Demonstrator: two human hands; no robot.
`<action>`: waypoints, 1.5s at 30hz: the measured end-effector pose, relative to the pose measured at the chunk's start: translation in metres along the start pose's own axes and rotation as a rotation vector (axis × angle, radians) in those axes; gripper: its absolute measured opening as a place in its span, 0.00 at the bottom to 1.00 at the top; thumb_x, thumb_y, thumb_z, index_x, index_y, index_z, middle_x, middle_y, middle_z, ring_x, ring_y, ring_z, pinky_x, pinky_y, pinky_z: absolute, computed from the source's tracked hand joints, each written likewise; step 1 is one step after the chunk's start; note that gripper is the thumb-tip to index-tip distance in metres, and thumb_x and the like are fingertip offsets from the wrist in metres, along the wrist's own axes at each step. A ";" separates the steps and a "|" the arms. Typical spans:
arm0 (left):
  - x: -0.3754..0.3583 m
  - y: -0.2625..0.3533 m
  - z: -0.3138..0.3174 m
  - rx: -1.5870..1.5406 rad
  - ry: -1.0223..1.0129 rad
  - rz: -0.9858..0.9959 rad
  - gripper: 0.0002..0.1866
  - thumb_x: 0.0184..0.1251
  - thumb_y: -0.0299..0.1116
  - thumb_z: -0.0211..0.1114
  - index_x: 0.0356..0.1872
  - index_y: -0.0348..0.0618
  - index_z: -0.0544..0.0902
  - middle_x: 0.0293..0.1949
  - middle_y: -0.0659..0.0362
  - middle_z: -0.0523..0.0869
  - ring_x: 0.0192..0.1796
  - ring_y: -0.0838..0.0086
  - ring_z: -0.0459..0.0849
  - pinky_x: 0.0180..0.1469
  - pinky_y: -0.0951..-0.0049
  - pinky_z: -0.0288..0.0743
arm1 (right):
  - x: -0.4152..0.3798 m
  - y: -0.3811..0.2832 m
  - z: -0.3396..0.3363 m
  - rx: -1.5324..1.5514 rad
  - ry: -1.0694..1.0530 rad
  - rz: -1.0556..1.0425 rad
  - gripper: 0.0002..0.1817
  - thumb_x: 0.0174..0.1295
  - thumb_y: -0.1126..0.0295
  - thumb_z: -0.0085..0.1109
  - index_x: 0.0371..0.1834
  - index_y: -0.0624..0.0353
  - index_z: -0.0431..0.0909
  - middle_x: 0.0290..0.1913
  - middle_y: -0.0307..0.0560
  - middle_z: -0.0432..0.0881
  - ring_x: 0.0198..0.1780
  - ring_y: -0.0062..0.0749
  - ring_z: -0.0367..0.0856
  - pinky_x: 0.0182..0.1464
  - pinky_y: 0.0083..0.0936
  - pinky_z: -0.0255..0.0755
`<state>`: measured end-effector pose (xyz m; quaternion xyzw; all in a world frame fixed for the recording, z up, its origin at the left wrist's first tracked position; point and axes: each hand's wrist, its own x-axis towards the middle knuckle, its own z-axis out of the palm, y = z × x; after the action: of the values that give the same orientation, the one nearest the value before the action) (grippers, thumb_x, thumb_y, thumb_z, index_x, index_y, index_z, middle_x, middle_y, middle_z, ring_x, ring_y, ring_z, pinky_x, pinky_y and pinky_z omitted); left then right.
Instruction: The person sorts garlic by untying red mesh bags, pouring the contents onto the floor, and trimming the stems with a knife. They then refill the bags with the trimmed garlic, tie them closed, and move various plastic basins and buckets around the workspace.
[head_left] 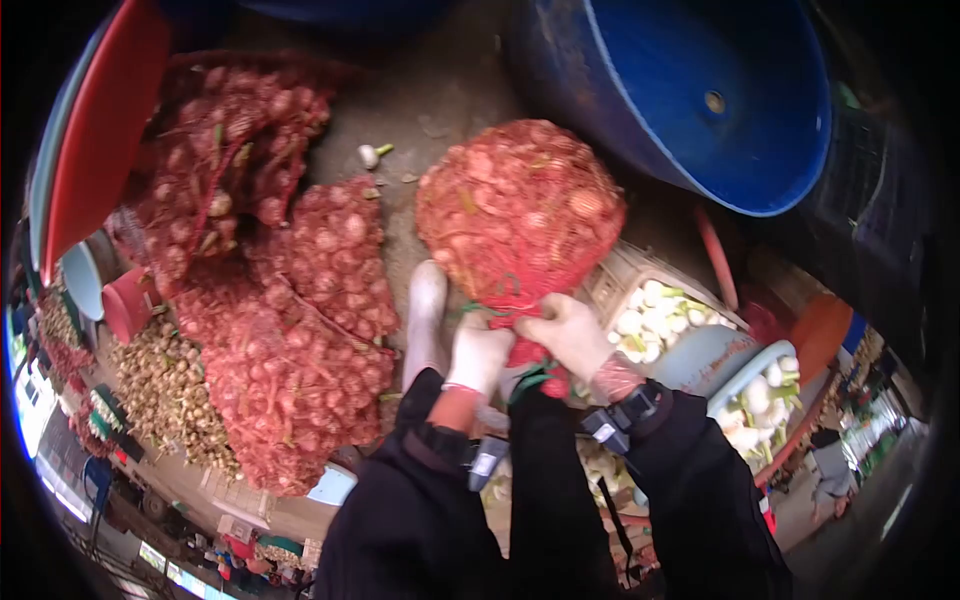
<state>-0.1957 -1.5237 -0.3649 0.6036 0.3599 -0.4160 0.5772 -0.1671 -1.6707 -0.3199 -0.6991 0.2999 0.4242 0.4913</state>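
A full red mesh sack (520, 210) of bulbs stands on the floor in front of me, its gathered neck toward my body. Both hands wear whitish gloves and meet at that neck. My left hand (478, 352) is closed on the neck's left side, with a bit of green string beside its fingers. From the right, my right hand (570, 335) pinches the red mesh. More green string (535, 380) lies around the mesh just below the hands. Wrist devices sit on both forearms.
Filled red mesh sacks (300, 370) lie at left beside loose bulbs (165, 390). A large blue tub (710, 100) is at upper right. A crate (655, 315) and a light blue basin (765, 400) hold white peeled bulbs. One bulb (370, 156) lies on the floor.
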 end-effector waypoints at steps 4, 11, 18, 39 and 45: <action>-0.008 0.011 -0.001 0.003 0.032 0.207 0.17 0.52 0.13 0.55 0.45 0.33 0.76 0.39 0.54 0.83 0.40 0.74 0.82 0.43 0.75 0.77 | -0.012 -0.012 -0.004 -0.215 -0.133 -0.118 0.31 0.51 0.47 0.61 0.42 0.69 0.78 0.39 0.66 0.82 0.48 0.59 0.80 0.52 0.39 0.72; -0.027 0.016 -0.011 0.359 0.041 0.543 0.19 0.53 0.21 0.61 0.49 0.32 0.77 0.45 0.44 0.82 0.50 0.57 0.82 0.56 0.64 0.73 | 0.002 0.001 0.016 -0.103 0.026 -0.043 0.26 0.47 0.57 0.67 0.44 0.66 0.78 0.41 0.65 0.81 0.50 0.54 0.80 0.54 0.38 0.72; -0.018 -0.006 0.002 0.258 0.127 0.311 0.17 0.53 0.21 0.66 0.46 0.36 0.76 0.38 0.56 0.85 0.42 0.68 0.84 0.47 0.70 0.76 | 0.009 0.025 0.023 -0.282 0.227 -0.166 0.17 0.49 0.66 0.60 0.41 0.63 0.77 0.40 0.64 0.81 0.46 0.58 0.79 0.51 0.41 0.72; -0.001 0.017 0.009 -0.577 -0.110 0.053 0.19 0.48 0.14 0.54 0.46 0.31 0.74 0.42 0.52 0.83 0.41 0.69 0.83 0.46 0.72 0.78 | 0.012 0.034 0.006 0.814 -0.057 0.130 0.20 0.46 0.83 0.53 0.46 0.67 0.76 0.41 0.45 0.82 0.44 0.30 0.80 0.50 0.23 0.71; 0.013 -0.025 0.001 -0.546 -0.169 0.284 0.19 0.48 0.13 0.53 0.46 0.32 0.73 0.35 0.57 0.81 0.35 0.75 0.80 0.42 0.77 0.76 | 0.009 0.028 0.005 0.186 0.118 0.176 0.24 0.48 0.73 0.60 0.51 0.68 0.74 0.42 0.53 0.83 0.45 0.32 0.82 0.51 0.26 0.72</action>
<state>-0.2131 -1.5231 -0.3870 0.4339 0.3214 -0.2679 0.7979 -0.1884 -1.6757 -0.3407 -0.6452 0.4264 0.3942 0.4964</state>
